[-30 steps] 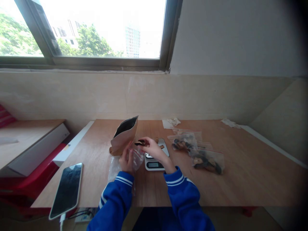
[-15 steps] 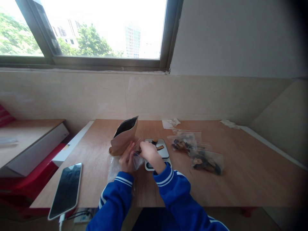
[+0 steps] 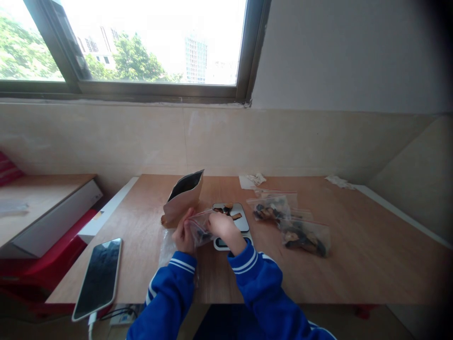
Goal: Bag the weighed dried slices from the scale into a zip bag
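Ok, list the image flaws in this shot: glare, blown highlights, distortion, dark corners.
In the head view, the sky through the window is blown out to white, the top right corner falls dark, straight edges bow from wide-angle distortion, the phone screen carries a soft sheen, and the clear plastic bag shows small highlights.
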`<control>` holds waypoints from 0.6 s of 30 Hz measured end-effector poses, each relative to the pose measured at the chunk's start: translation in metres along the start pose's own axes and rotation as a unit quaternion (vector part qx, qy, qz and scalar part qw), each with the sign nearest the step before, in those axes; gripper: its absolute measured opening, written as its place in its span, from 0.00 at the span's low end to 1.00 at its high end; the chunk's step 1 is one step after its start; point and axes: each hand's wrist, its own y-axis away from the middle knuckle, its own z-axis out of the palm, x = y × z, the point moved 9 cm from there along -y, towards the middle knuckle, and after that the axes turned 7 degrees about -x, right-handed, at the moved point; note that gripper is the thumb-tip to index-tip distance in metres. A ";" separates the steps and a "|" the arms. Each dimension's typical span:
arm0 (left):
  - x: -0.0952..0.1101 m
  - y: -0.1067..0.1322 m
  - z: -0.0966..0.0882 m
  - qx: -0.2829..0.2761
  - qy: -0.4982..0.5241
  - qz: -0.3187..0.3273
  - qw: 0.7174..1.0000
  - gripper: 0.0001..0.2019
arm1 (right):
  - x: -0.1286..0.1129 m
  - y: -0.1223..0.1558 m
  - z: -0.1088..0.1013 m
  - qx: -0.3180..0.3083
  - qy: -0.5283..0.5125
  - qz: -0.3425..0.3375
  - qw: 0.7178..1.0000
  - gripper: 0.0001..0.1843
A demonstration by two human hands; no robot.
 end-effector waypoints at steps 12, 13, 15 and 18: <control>0.010 -0.001 -0.005 0.026 -0.015 0.021 0.999 0.21 | 0.001 0.005 -0.040 0.195 -0.300 -0.081 0.930 0.21; 0.008 -0.001 -0.005 0.031 -0.009 0.012 0.999 0.21 | 0.004 0.007 -0.042 0.239 -0.337 -0.079 0.907 0.20; 0.003 -0.001 -0.005 0.038 0.012 -0.012 0.999 0.21 | 0.005 0.012 -0.043 0.311 -0.386 -0.088 0.864 0.18; -0.004 -0.002 -0.006 0.064 0.050 -0.051 0.995 0.21 | -0.007 0.014 -0.040 0.320 -0.398 -0.157 0.845 0.18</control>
